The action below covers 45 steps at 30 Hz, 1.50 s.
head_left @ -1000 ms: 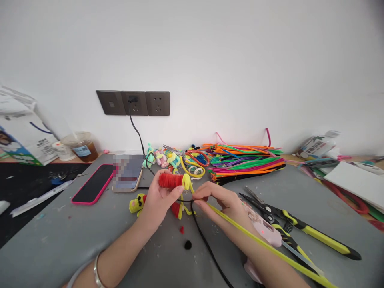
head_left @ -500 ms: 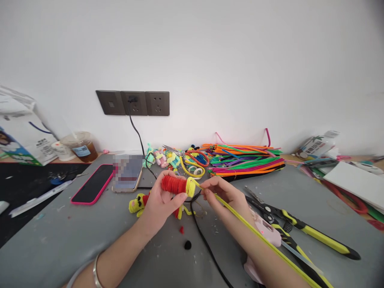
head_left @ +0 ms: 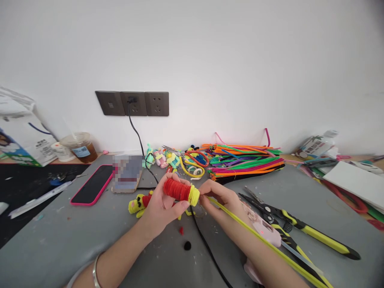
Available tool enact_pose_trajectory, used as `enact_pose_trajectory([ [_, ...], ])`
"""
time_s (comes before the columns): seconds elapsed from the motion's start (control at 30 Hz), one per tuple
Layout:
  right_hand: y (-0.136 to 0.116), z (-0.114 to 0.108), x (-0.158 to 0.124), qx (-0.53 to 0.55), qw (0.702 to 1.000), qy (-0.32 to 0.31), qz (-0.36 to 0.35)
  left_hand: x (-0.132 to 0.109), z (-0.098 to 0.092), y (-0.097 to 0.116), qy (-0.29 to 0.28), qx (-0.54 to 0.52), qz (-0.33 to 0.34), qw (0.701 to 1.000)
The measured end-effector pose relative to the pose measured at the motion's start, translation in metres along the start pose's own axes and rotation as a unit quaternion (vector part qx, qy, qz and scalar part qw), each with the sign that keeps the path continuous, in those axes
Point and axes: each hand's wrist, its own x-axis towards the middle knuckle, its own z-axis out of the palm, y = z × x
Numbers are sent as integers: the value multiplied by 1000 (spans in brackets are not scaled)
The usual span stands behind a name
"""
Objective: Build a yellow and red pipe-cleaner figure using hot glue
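My left hand (head_left: 163,206) is closed around a coiled pipe-cleaner tube (head_left: 177,189), red along most of its length with yellow turns at the right end. My right hand (head_left: 222,200) pinches a long yellow pipe cleaner (head_left: 240,220) close to that yellow end; its tail runs back along my right forearm. Behind my left hand lies a yellow and red pipe-cleaner figure (head_left: 137,204), partly hidden. Under my right forearm is a pale pink glue gun (head_left: 267,232), and beside it are black and yellow pliers (head_left: 312,232).
Bundled coloured pipe cleaners (head_left: 246,162) lie by the wall, with scissors (head_left: 195,160) and small pastel figures (head_left: 162,157) to their left. Two phones, one pink-edged (head_left: 92,186), lie left. A drink cup (head_left: 81,148) stands behind them. A black cable (head_left: 207,248) crosses the grey table near a black pompom (head_left: 187,245).
The coiled tube has tilted, its yellow end dropping slightly and shifting right. My right hand has moved in close against that end, with the yellow strand lower.
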Motion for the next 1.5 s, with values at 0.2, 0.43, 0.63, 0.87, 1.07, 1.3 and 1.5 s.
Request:
enact_pose_trajectory([
  [0.2,-1,1,0,-6,998,-35,-48,3,-2,-3,48,12,28,998],
  [0.43,0,2,-2,26,994,-77,-70,6,-2,-3,82,17,24,996],
  [0.63,2,-2,-3,45,992,-94,-73,4,5,-1,71,63,26,995],
  [0.87,3,-1,-3,59,987,-101,-111,2,7,-3,55,119,42,991],
  [1.07,0,-3,-7,50,991,-73,-97,3,5,-3,58,117,26,991],
  [1.3,0,-2,-7,13,992,-43,-121,2,5,0,24,102,-6,995],
  [1.5,2,-1,-10,27,993,-26,-109,2,4,2,-13,111,-20,993],
])
